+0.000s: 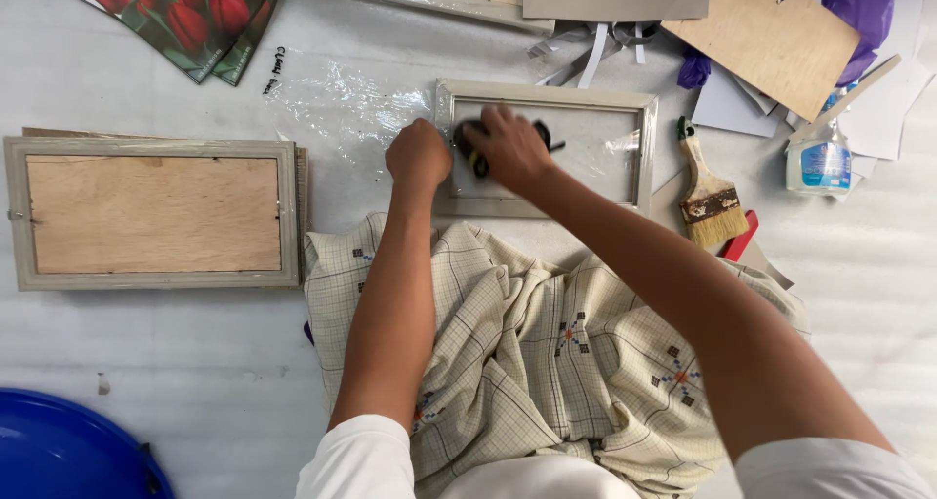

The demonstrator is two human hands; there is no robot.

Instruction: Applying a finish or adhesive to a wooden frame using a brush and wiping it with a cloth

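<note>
On the white padded work surface (859,294), a small grey picture frame (547,94) was laid flat, face down, just beyond the checked cloth (547,353) over the person's lap. Both hands were brought together over the frame's left half. The left hand (418,156) was closed into a loose fist and pressed on the frame's left rail; what it gripped, if anything, could not be told. The right hand (512,148) was curled over a black-handled tool with a yellow part (478,159), held against the frame's backing; the tool's kind could not be made out, being mostly hidden under the fingers.

The step in hand was judged to be work on the frame's back near its left edge, with the frame steadied by the left hand. A next move would likely call for steady downward pressure and a firm hold on the rail, so the frame was not slid on the smooth surface.

Both forearms were extended forward and angled inward, the right crossing in from the right side, wrists bent down.

A larger frame with a plywood back (153,213) was lying well apart to the left. A paintbrush (708,192) and a spray bottle (820,162) were lying to the right, untouched.
</note>
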